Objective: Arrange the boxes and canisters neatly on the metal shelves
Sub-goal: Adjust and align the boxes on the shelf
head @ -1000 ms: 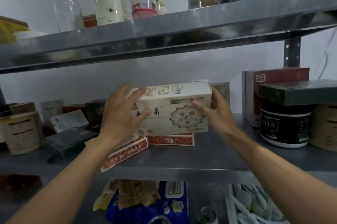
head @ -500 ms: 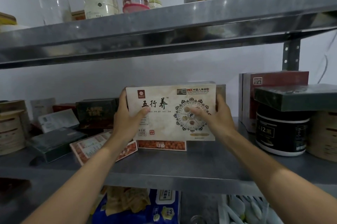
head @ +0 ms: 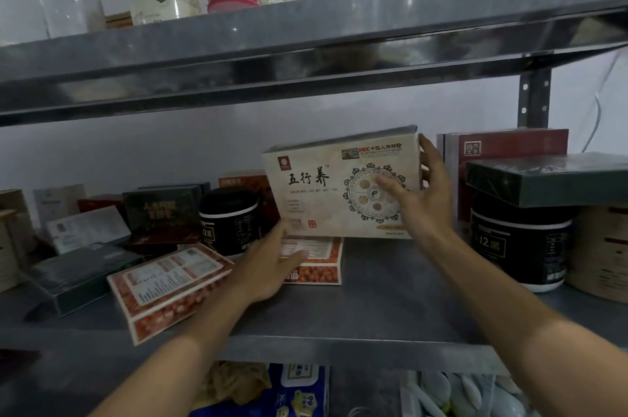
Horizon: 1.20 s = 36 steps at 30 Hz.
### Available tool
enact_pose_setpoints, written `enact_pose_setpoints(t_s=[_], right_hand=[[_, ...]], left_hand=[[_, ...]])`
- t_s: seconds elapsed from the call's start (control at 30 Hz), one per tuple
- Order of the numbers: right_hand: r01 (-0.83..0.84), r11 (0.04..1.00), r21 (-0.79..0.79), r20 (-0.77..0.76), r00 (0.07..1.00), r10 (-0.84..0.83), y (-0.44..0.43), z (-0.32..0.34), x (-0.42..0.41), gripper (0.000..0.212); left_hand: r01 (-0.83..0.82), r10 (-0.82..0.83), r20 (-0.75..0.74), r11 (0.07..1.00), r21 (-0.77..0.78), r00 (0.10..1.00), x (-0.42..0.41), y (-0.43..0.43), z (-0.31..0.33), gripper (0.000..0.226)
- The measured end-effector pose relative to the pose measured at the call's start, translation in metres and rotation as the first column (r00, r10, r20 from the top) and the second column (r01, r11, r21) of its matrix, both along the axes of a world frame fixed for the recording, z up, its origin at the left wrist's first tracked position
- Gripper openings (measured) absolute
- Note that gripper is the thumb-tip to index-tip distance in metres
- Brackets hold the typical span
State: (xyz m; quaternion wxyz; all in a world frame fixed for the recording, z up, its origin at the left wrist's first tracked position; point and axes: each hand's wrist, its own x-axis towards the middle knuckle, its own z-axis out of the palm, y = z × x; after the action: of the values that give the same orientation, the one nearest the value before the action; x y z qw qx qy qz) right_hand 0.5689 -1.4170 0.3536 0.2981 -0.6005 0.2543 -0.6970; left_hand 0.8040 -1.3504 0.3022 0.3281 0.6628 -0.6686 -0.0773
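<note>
A cream box with black characters and a round emblem (head: 319, 192) stands upright at the middle of the metal shelf (head: 373, 321), slightly tilted. My right hand (head: 424, 206) grips its right edge, thumb across the front and fingers behind. My left hand (head: 268, 267) has its fingers spread low over a flat orange-patterned box (head: 323, 272) that lies under the cream box's lower edge. A black canister (head: 231, 223) stands just left of the cream box. A second orange-patterned box (head: 166, 291) lies askew at the front left.
At the right, a dark green box (head: 550, 178) rests on a large black canister (head: 516, 250), with a red box (head: 509, 148) behind and a tan canister (head: 601, 253) beside. Dark boxes crowd the left. The upper shelf (head: 306, 42) carries bottles and jars.
My left hand let go of the cream box's left edge and dropped onto the flat orange box. The cream box shifted right and back in my right hand, uncovering the black canister.
</note>
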Motion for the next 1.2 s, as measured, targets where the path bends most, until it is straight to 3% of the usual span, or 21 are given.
enact_pose_setpoints(t_s=[0.13,0.5,0.67,0.8,0.9,1.07,1.2], right_hand=[[0.043,0.999,-0.008,0.027,0.999,-0.042,-0.006,-0.006,0.000,0.084],[0.046,0.999,0.002,0.042,0.998,-0.046,-0.019,-0.014,0.008,0.078],[0.037,0.999,0.006,0.055,0.998,-0.038,-0.022,-0.014,0.010,0.079],[0.032,0.999,0.018,0.055,0.998,-0.033,-0.026,-0.014,0.009,0.078],[0.030,0.999,0.031,0.054,0.998,-0.031,-0.029,-0.015,0.009,0.076],[0.021,0.998,0.063,0.031,0.999,-0.023,-0.036,-0.024,0.008,0.075],[-0.011,0.994,0.105,-0.003,1.000,0.012,-0.044,-0.033,0.007,0.074]], left_hand=[[-0.063,0.059,0.061,0.996,0.056,0.996,-0.002,0.000,0.001,0.077],[0.036,-0.041,0.069,0.997,0.068,0.997,0.016,0.010,0.015,0.111],[0.037,-0.037,-0.018,0.999,0.021,0.999,0.010,0.000,0.023,0.093],[0.154,-0.191,0.146,0.961,0.229,0.971,0.006,-0.002,0.012,0.077],[0.177,-0.224,0.177,0.953,0.248,0.958,0.009,-0.002,0.016,0.085],[0.163,-0.225,0.287,0.960,0.226,0.931,0.002,-0.004,0.021,0.059],[0.181,-0.278,0.277,0.927,0.328,0.920,0.000,-0.005,0.015,0.063]])
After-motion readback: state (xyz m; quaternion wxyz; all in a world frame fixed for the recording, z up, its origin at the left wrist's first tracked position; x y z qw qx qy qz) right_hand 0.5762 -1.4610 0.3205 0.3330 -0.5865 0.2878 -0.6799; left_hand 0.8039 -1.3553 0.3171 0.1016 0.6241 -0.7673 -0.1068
